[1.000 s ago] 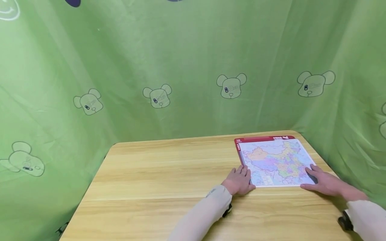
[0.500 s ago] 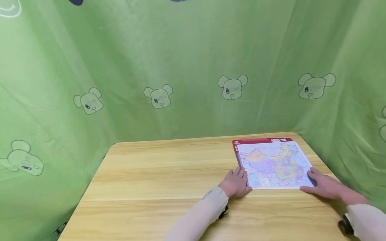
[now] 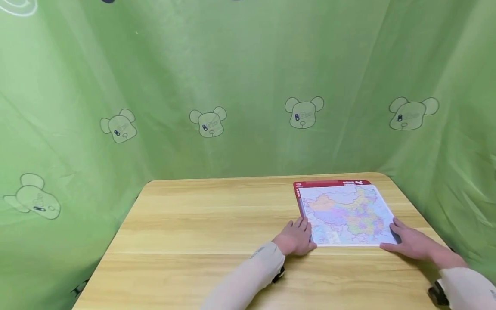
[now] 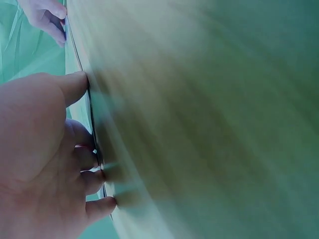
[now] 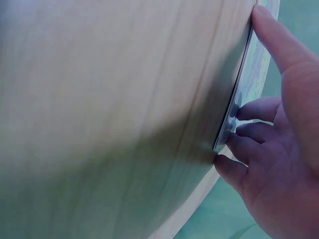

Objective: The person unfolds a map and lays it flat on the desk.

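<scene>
A thin map board (image 3: 345,215) with a red top border lies flat on the wooden table, at the right in the head view. Its printed map has pastel regions. My left hand (image 3: 295,237) rests at the near left corner, fingers along the side and thumb at the front edge. At the opposite near corner is my right hand (image 3: 412,244), its fingertips against the right side and thumb by the front edge. In the left wrist view the fingertips (image 4: 107,203) meet the board's edge low over the tabletop. The right wrist view shows the thumb (image 5: 264,20) and fingers spread along it.
The wooden table (image 3: 186,224) extends far to the left of the board. A green curtain (image 3: 248,64) printed with bear heads surrounds its back and sides. Black bands show at both wrists, below light sleeves (image 3: 248,275).
The map board has slid left and a little toward the near side, with both hands staying at its edges. The head view has also shifted slightly.
</scene>
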Demonstrator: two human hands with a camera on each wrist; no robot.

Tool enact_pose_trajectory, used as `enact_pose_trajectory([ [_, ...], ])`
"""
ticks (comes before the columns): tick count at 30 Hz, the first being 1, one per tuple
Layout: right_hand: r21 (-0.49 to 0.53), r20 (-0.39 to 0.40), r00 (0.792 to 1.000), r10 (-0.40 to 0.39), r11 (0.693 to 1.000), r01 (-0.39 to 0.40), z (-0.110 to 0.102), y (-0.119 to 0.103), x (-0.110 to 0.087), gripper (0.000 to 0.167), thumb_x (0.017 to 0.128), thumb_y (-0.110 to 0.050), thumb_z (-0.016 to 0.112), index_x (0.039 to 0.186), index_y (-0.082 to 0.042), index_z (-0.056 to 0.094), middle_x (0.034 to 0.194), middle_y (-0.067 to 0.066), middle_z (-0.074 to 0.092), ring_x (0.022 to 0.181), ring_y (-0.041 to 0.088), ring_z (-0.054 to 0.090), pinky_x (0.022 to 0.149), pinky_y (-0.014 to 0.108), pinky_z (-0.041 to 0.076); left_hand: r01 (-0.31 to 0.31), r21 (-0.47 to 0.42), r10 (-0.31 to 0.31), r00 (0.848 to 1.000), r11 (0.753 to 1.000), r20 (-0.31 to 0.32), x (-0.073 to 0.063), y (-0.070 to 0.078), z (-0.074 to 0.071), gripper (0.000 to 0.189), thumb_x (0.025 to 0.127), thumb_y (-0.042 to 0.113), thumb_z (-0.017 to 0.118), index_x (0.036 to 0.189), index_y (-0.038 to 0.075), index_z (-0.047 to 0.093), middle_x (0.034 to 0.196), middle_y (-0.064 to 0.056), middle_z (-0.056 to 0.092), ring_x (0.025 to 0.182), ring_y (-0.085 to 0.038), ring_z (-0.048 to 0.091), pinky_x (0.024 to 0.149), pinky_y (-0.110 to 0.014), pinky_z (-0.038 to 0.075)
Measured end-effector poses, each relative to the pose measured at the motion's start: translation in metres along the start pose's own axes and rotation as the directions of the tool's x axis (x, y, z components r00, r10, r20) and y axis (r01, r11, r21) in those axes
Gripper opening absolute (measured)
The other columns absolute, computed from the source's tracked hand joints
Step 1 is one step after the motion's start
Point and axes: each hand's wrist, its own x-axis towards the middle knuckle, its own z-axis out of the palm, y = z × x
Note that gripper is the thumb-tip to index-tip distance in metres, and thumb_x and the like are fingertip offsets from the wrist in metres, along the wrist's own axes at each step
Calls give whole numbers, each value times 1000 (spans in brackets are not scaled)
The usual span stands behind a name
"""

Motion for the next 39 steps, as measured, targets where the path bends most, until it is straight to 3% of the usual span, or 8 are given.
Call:
enact_pose_trajectory([
  [11,8,0,1000,8,1000,-8,1,-8,-3,92,83,-49,66,123,28,38,129,52,23,115,65,28,93,68,30,-6,3,6,1000,1000,-5,4,-3,10,72,95,62,30,153,22,16,157,7,11,143,-11,9,114,-31,17],
  [39,-28,-34,999,-21,999,20,1,-16,0,90,82,-51,67,121,27,43,126,52,28,113,65,32,92,68,32,35,-64,-35,999,997,-4,-4,-11,11,72,95,60,33,152,19,17,158,5,10,142,-11,10,114,-29,16],
])
